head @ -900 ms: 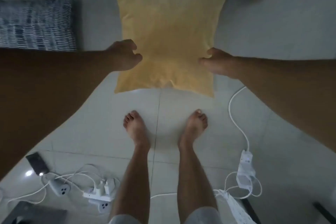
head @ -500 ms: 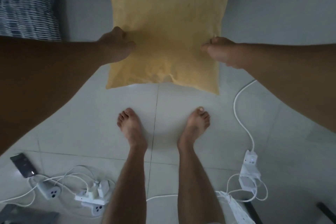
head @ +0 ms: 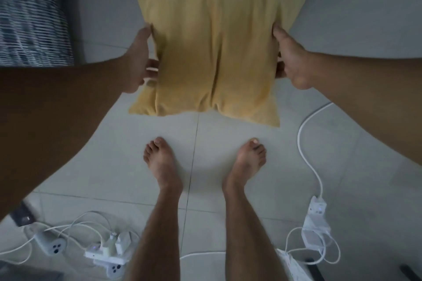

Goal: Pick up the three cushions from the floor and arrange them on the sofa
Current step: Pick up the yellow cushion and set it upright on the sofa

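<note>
- The yellow cushion (head: 212, 36) is held in the air in front of the person, above the tiled floor (head: 228, 143); its lower corners hang free over the tiles, and its top goes out of the picture.
- The left hand (head: 139, 61) grips the left edge of the yellow cushion: the thumb lies along the near face and the fingers wrap behind the fabric.
- The right hand (head: 290, 57) grips the right edge in the same way, with the thumb up along the side and the fingers tucked behind. Both hands are closed on the cushion, and the fabric is pinched into folds between them.
- A second cushion, the blue-and-white patterned cushion (head: 32, 13), lies on the floor at the upper left, well apart from the yellow one.
- The person's two bare feet (head: 162, 164) stand on the tiles below the held cushion.
- A white cable (head: 308, 143) runs on the floor at the right, down to a white power strip (head: 316, 219).
- At the lower left are more white cables with plugs and chargers (head: 107, 251) and a dark phone (head: 22, 214), partly hidden by the left arm.
</note>
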### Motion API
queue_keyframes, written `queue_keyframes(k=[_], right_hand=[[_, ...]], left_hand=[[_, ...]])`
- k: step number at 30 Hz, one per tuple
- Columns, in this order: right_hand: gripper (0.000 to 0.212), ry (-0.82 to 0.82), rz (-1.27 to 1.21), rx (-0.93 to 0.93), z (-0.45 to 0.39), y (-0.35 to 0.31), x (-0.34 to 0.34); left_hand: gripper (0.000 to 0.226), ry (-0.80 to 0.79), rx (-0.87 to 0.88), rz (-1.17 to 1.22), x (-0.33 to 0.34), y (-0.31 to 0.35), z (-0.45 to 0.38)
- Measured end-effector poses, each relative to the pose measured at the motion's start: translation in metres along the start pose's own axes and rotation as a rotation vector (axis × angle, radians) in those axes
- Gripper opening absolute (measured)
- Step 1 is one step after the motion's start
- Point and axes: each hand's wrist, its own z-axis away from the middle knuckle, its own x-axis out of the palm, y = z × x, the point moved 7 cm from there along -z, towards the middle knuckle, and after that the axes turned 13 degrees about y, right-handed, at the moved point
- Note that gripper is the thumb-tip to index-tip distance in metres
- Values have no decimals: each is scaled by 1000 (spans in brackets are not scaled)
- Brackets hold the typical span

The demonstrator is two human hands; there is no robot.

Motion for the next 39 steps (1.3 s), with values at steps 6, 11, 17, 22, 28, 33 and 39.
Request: queue_keyframes(k=[6,11,17,22,28,33,39], right_hand=[[86,-210,-2,139,26,36,18],[127,-144,-276,76,35,32,12],[80,157,-277,-199,114,-31,-45],[116,145,-403,-154,181,-82,-93],[84,-98,-444,-213,285,-163,-168],[73,-93,-441,-346,364,-220,-254],[54,-50,-541,-426,447,-268,-329]], left_hand=[[51,-304,-448,838,2,-6,26],[53,-601,-277,933,-208,104,-27],[93,-721,-495,1304,-338,85,-6],[81,-518,-431,1383,-436,70,-10],[89,-465,-283,1522,-567,60,-3],[73,-520,-222,1629,-678,69,29],[69,-464,-74,1689,-815,75,63]])
